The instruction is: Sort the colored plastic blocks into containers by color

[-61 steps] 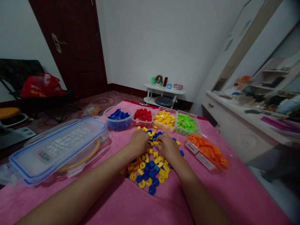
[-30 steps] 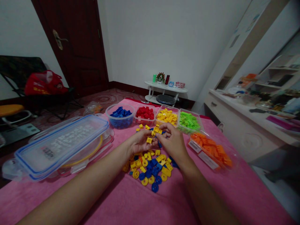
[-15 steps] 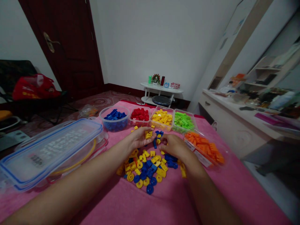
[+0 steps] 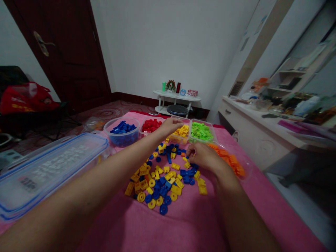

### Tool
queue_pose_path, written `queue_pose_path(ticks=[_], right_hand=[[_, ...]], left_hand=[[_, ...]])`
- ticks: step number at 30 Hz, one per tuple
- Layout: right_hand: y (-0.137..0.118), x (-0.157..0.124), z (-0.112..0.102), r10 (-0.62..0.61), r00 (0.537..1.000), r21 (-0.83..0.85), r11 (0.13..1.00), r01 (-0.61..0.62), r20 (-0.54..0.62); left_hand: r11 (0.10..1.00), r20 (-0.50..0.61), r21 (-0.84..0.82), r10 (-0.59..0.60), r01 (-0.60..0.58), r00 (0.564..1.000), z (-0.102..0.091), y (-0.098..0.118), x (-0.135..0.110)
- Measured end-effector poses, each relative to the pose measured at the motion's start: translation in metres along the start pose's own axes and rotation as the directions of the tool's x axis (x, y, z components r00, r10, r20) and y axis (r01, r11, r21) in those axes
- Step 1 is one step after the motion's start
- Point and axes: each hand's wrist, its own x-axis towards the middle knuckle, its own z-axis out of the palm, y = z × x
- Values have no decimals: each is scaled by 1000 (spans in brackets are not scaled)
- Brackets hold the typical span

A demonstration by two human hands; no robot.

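Note:
A loose heap of yellow and blue bricks lies on the pink cloth in front of me. My left hand reaches out over the near rim of the tub of yellow bricks, fingers curled downward; what they hold is hidden. My right hand rests at the heap's right edge, fingertips pinched together on a small piece I cannot name. Along the far side stand a round tub of blue bricks, a tub of red bricks and a tub of green bricks. A tray of orange bricks lies beside my right wrist.
A large clear box with a blue-rimmed lid fills the left of the cloth. Past the bed stand a small white side table, a dark door and a chair with a red bag. A white dresser runs along the right.
My left hand lifted from the heap with yellow bricks cupped in it, then stretched forward to the yellow tub. My right hand dropped back to the heap's right edge. My view shifted right.

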Motion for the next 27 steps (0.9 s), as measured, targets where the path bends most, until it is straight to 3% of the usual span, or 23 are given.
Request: queue_pose_path(ticks=[3,6,9,12,16,21,24,27], right_hand=[[-2,-6,-1,-43,980,11,999,41,192],[-15,-11,4,-40,960,-54,997,57,276],[-38,-17,7,-1,971,-170,985,43,239],[-57,-22,6,5,974,-258,965,55,227],[-56,-21,8,-18,973,-248,966,76,229],[-25,-13,6,-98,987,-149,982,116,126],[-10,-13,-2,-41,989,-143,988,62,145],[-11,-17,-6,38,973,-152,988,-3,226]], left_hand=[[924,166,370,33,-94,986,2,-22,-39],[732,311,636,45,-243,949,0,-40,-73],[607,348,726,82,-323,934,-1,-51,-91],[556,336,755,127,-347,933,1,-57,-96],[551,327,751,167,-363,930,1,-61,-98],[598,304,717,194,-358,933,-3,-58,-101],[631,263,699,210,-336,942,-4,-56,-102],[640,284,698,165,-322,945,-4,-54,-102]])
